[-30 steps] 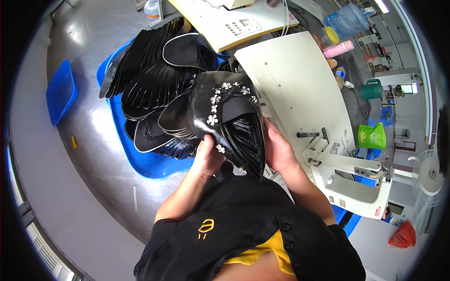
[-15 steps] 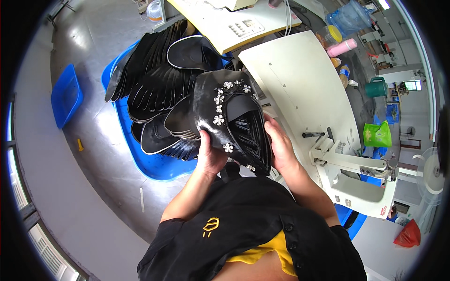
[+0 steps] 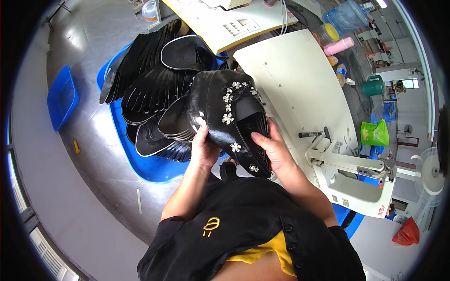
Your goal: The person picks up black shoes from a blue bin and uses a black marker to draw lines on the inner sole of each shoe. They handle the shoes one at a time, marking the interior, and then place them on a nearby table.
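Observation:
A stack of shiny black shoe uppers with silvery flower ornaments is held up in front of my body. My left hand grips its lower left side, the thumb lying on the outer face. On the opposite side, my right hand is closed around the edge, with its thumb pressed over the inner layers by the opening. The fingers under the stack are partly hidden. Just behind and left, more black shoe uppers lie fanned in piles in a large blue tray.
A white sewing machine stands at the right on a pale worktable, with a black marker nearby. Another table is at the far side. A smaller blue tray and a yellow object lie on the floor at left.
The stack has turned slightly, its lower tip moving right. My right thumb has shifted from the outer edge inward over the layers. My left hand has moved slightly left and down.

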{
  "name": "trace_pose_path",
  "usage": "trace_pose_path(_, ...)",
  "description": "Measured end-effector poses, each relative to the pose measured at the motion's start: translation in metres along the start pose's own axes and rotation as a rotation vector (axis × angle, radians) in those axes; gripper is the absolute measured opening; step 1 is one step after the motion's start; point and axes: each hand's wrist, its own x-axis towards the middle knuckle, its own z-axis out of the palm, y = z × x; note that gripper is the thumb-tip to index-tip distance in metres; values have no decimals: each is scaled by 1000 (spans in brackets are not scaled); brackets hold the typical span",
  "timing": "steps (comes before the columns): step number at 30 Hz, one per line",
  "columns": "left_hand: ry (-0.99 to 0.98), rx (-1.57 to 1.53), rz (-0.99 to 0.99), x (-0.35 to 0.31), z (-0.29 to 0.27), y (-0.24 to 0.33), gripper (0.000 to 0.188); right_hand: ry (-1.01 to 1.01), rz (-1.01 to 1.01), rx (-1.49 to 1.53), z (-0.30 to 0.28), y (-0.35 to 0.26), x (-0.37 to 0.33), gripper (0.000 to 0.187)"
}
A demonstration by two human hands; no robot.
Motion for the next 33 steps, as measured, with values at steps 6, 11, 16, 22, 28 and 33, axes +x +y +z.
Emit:
trace_pose_path(6,-21,-54,-60,-4,4,-4,54,-16,39,28,-7,2,2,65)
trace_pose_path(11,88,-66,-73,0,-1,-7,62,-31,94,35,6,-7,2,62)
trace_pose_path(16,66,-35,-76,-17,20,2,88,-1,29,-20,18,-1,9,67)
trace_pose_path(22,-20,163,5,-43,19,-8,82,-22,138,73,17,-9,8,48)
trace_pose_path(28,-33,-17,-119,-47,24,-19,66,-3,74,29,2,0,11,40)
trace_pose_path(33,-38,-28,-143,-44,17,-22,66,51,80,31,-3,0,12,38)
